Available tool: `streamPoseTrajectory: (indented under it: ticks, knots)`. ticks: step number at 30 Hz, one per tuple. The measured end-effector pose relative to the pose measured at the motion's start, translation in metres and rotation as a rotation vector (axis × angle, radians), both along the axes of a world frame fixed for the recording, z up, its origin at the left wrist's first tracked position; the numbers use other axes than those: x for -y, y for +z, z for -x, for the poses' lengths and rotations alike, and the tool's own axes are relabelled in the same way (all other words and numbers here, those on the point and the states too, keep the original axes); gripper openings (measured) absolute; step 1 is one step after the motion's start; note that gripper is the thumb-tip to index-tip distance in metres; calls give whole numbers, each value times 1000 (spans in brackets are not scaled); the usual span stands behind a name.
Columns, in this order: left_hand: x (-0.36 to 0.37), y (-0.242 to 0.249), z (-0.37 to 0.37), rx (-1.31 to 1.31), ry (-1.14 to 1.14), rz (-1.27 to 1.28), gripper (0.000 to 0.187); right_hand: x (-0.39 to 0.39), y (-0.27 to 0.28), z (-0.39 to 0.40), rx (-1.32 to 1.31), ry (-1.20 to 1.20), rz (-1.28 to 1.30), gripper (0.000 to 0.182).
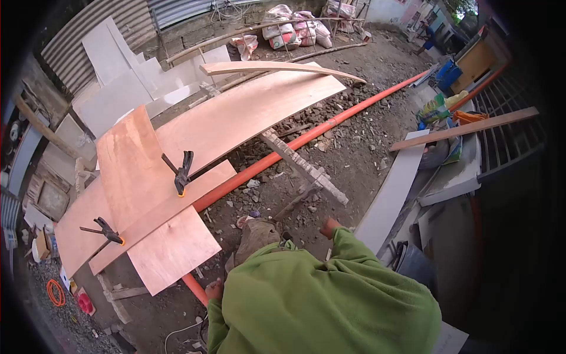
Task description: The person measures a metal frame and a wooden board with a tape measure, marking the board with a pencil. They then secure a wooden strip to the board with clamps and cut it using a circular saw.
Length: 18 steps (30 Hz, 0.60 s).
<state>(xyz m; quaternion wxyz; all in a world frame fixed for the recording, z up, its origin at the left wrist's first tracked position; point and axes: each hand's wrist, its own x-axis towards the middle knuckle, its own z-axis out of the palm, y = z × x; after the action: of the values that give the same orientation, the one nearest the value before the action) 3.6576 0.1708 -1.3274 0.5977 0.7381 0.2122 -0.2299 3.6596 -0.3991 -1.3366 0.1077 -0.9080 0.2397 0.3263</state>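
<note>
Head camera, high and tilted down.
One wide view faces forward over a green sleeve point(330, 301) close below, plywood sheets point(177, 177) beyond on the left.

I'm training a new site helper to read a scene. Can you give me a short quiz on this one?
1. How many clamps grip the plywood sheets?
2. True or false: the orange pipe lies on top of the plywood.
3. The sacks are piled: A) at the far wall, B) beside the clamps, C) on the pipe.
Key: 1) two; 2) false, it runs under the sheets; 3) A.
</note>
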Motion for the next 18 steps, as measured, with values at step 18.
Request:
streamPoseTrajectory:
  ticks: [18]
  knots:
    - [-28,-33,21,38,-232,-181,28,-62,64,10,350,-148,-283,31]
